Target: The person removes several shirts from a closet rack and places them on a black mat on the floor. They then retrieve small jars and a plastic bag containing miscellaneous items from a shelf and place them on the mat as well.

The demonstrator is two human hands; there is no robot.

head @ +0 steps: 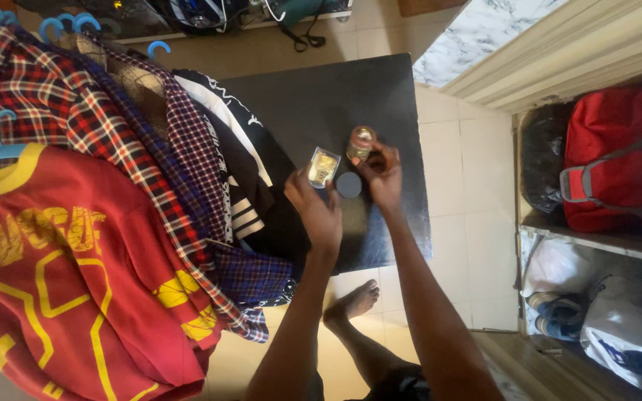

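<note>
Right hand (382, 177) is closed around a small clear glass jar (360, 142), tilted above the black table (313, 96). Its round dark lid (348, 185) lies just near. Left hand (313, 210) pinches a small gold rectangular packet (323, 166), raised for access.

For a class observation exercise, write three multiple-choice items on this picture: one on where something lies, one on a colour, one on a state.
1. Where does the dark round lid lie?
A. on the black table between the two hands
B. on the tiled floor
C. in the shelf compartment

2. What colour is the bag in the upper shelf compartment?
A. blue
B. red
C. yellow

3. What state is the small jar in?
A. lying on the floor
B. buried under the shirts
C. held in the right hand

Answers: 1 A, the lid rests on the tabletop between the left hand and the right. 2 B, the bag is plainly red. 3 C, the right hand's fingers grip the jar above the table.
</note>
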